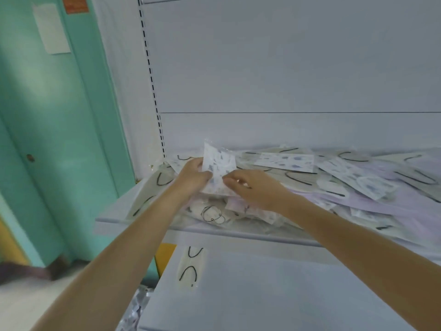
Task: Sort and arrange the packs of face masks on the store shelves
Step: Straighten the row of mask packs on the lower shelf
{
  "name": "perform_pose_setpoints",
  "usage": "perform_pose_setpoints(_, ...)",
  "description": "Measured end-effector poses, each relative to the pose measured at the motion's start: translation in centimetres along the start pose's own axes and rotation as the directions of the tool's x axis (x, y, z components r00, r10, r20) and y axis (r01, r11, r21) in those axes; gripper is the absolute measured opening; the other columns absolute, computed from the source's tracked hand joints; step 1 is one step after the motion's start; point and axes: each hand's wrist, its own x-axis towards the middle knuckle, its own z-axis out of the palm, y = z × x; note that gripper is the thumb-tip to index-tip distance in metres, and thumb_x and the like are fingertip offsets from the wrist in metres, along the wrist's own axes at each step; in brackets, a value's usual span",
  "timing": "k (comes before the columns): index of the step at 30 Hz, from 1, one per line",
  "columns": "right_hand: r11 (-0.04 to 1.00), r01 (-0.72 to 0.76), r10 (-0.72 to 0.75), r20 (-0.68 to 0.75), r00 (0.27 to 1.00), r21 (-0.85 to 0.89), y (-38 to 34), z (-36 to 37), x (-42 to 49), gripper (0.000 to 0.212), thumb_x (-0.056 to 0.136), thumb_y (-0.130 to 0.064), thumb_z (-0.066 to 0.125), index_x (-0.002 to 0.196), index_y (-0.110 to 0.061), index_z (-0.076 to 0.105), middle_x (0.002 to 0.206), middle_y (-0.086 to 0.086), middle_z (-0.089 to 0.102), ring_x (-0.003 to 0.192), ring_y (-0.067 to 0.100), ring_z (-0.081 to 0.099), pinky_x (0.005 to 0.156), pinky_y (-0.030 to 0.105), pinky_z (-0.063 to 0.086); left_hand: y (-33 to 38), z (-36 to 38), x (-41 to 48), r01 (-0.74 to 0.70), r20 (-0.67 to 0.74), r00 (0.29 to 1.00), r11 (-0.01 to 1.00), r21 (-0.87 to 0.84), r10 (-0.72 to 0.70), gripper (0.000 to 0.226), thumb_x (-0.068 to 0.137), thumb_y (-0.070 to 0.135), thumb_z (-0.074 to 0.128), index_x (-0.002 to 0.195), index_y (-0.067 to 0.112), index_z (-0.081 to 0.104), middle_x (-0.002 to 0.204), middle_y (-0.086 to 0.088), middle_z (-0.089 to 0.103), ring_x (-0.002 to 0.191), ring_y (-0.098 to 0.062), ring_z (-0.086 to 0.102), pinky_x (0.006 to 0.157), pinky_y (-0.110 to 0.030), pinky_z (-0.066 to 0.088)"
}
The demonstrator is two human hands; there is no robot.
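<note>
A loose heap of clear-wrapped face mask packs [334, 177] covers the upper shelf [112, 219]; some are patterned white and blue, some lilac, some beige with black ear loops. My left hand [194, 174] grips a patterned white pack [219, 163] that stands tilted up at the left end of the heap. My right hand [253, 187] pinches the lower right edge of the same pack. On the lower shelf [262, 295] one beige pack with black loops [192, 267] lies alone near the left edge.
The shelf unit has a white back panel [286, 68] and a slotted upright [150, 75] at the left. A teal wall and door [59, 139] stand left of the unit. Crumpled clear plastic [134, 309] lies below the lower shelf's left corner.
</note>
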Motion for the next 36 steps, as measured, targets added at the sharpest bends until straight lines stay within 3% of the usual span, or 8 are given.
perform_pose_setpoints(5,0.892,-0.347,0.314,-0.154,0.937,-0.290,6.2,-3.7,0.5,0.053,0.095,-0.032,0.046,0.143,-0.016,0.030,0.150,0.009,0.028,0.136,0.028,0.026,0.108,0.039,0.026,-1.0,0.7,-0.2,-0.119,-0.102,0.988,0.992,-0.045,0.114,0.069,0.092,-0.006,0.045,0.149,0.025,0.021,0.145,0.006,0.034,0.135,-0.008,0.030,0.095,-0.016,0.031)
perform_pose_setpoints(9,0.746,-0.568,0.574,-0.097,0.813,-0.349,10.3,-4.7,-0.3,0.054,0.092,-0.040,0.047,0.137,-0.013,0.037,0.142,0.013,0.041,0.129,0.034,0.036,0.104,0.043,0.029,-1.2,1.7,-0.2,-0.157,-0.214,0.963,0.987,0.036,0.161,0.050,0.091,-0.003,0.042,0.136,0.019,0.047,0.146,0.003,0.038,0.137,-0.011,0.030,0.100,-0.018,0.022)
perform_pose_setpoints(14,0.754,-0.488,0.416,-0.257,0.873,-0.440,9.7,-4.9,0.0,0.024,0.092,-0.029,0.046,0.100,-0.012,0.061,0.104,0.008,0.062,0.104,0.030,0.054,0.085,0.034,0.037,-0.9,1.7,0.7,-0.079,-0.256,0.963,0.997,0.023,0.083,0.046,0.091,0.003,0.042,0.134,0.017,0.048,0.144,0.002,0.040,0.133,-0.015,0.038,0.104,-0.027,0.033)
perform_pose_setpoints(19,0.903,-0.426,0.350,-0.472,0.809,-0.061,5.8,-4.1,1.2,0.021,0.093,-0.023,0.043,0.077,-0.011,0.049,0.073,0.004,0.052,0.071,0.025,0.048,0.061,0.028,0.033,-0.5,1.5,0.3,-0.060,-0.201,0.979,0.995,-0.075,0.044,0.032,0.097,0.030,0.048,0.126,0.019,0.054,0.131,0.003,0.051,0.122,-0.012,0.046,0.103,-0.031,0.035)
perform_pose_setpoints(22,0.962,-0.240,0.271,-0.355,0.895,0.130,1.9,-1.7,2.7,0.018,0.092,-0.028,0.050,0.084,-0.014,0.059,0.082,0.002,0.060,0.078,0.021,0.055,0.067,0.029,0.042,0.0,1.5,0.1,-0.042,-0.104,0.994,0.996,-0.075,0.035,0.022,0.097,0.038,0.044,0.101,0.019,0.055,0.097,0.004,0.055,0.093,-0.014,0.052,0.082,-0.031,0.036)
perform_pose_setpoints(27,0.962,-0.079,0.093,-0.042,0.995,0.261,-1.8,1.2,5.2,0.021,0.094,-0.030,0.053,0.078,-0.019,0.061,0.062,-0.008,0.052,0.055,0.005,0.045,0.049,0.010,0.032,-0.5,-0.6,0.5,-0.079,-0.162,0.984,0.997,-0.010,0.076,0.036,0.090,0.001,0.047,0.124,0.013,0.050,0.118,0.008,0.051,0.114,-0.012,0.048,0.087,-0.022,0.038)
perform_pose_setpoints(31,0.968,-0.152,0.193,-0.201,0.960,0.201,0.5,0.7,9.7,0.028,0.093,-0.023,0.053,0.119,-0.014,0.058,0.115,0.003,0.062,0.103,0.016,0.056,0.085,0.018,0.040,-1.8,-5.3,1.3,-0.059,-0.205,0.977,0.998,0.033,0.064,0.070,0.088,-0.007,0.047,0.149,0.018,0.024,0.152,0.000,0.029,0.140,-0.019,0.027,0.115,-0.036,0.022)
perform_pose_setpoints(36,0.882,-0.371,0.406,0.072,0.911,-0.291,3.5,2.5,13.1,0.061,0.091,-0.039,0.049,0.145,-0.019,0.029,0.150,0.007,0.033,0.140,0.030,0.021,0.113,0.042,0.017,-3.3,-8.5,1.4,-0.028,-0.216,0.976,0.998,0.049,0.037,0.061,0.089,-0.010,0.044,0.144,0.015,0.034,0.152,-0.002,0.029,0.140,-0.017,0.024,0.110,-0.026,0.020)
